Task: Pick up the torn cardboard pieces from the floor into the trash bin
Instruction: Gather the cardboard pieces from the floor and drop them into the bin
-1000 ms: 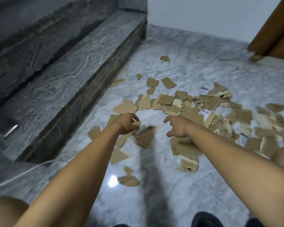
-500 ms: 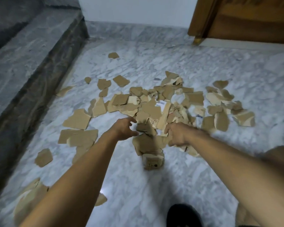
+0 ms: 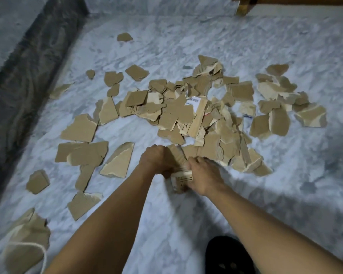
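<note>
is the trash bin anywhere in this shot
No, only the marble floor, scattered cardboard pieces and both hands clutching a bunch show; no bin appears.

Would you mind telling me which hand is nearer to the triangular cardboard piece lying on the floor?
Left. The left hand sits just beside the triangular cardboard piece; the right hand is farther off, beyond the gathered cardboard bundle.

Home entryway, I'd say: white marble floor [image 3: 186, 36], dark stone stair step [image 3: 28, 62] at my left, wooden door [image 3: 244, 4].
</note>
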Demonstrator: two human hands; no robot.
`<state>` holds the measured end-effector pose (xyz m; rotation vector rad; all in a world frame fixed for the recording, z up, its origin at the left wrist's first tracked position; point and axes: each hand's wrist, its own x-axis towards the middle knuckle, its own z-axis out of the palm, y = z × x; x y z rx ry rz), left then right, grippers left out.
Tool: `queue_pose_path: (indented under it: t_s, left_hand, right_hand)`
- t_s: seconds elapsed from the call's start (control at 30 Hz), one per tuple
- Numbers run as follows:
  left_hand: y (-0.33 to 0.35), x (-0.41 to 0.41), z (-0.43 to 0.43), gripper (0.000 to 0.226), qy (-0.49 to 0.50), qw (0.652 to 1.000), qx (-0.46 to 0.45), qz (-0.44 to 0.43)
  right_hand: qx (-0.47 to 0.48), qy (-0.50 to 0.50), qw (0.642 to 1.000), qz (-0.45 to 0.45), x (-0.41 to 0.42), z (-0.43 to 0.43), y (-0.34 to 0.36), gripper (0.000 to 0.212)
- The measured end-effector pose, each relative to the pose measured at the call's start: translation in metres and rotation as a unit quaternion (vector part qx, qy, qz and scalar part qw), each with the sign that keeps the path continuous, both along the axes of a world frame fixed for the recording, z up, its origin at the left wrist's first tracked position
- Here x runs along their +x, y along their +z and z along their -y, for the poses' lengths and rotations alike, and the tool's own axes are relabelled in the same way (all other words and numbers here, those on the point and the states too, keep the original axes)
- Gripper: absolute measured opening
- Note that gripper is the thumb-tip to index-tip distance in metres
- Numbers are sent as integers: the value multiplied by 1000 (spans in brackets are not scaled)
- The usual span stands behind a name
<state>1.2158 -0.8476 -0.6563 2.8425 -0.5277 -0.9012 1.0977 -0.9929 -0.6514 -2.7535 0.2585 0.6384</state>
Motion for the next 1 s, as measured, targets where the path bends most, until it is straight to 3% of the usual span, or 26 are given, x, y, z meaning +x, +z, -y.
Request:
queue_pose_path:
  t_s: [0.1, 0.27, 0.33, 0.43, 0.53, 0.63, 0.77, 0.9, 1.0]
  left_hand:
    - [17, -5, -4, 41, 8, 999, -37, -33]
    - [42, 22, -58, 52, 115, 984, -110, -81]
    - [52, 36, -92, 61, 106, 990, -67, -57]
    - [50, 40, -133, 73, 87, 994, 63, 17]
    - [29, 27, -145, 86, 118, 992, 52, 0]
    - [9, 17, -138, 79, 125, 990, 64, 11]
    - [3, 26, -134, 51, 116, 992, 35, 41]
    - [8, 23, -129, 63, 116, 992, -21, 42]
    - [14, 20, -131, 70, 143, 984, -101, 42]
  right_hand:
    - [-6, 30, 999, -22, 5, -2, 4, 47]
    - [18, 55, 998, -23, 6, -1, 5, 92]
    - [-12, 60, 997, -43, 11, -4, 8, 106]
    - [-18, 49, 995, -81, 20, -12, 10, 97]
    - [-18, 108, 988, -113, 30, -18, 14, 68]
    - [-10, 105, 986, -126, 50, -9, 33, 62]
    - [-94, 168, 974, -120, 77, 11, 48, 70]
    - [-178, 192, 953, -153, 65, -2, 24, 73]
    - [-138, 162, 960, -183, 70, -6, 19, 73]
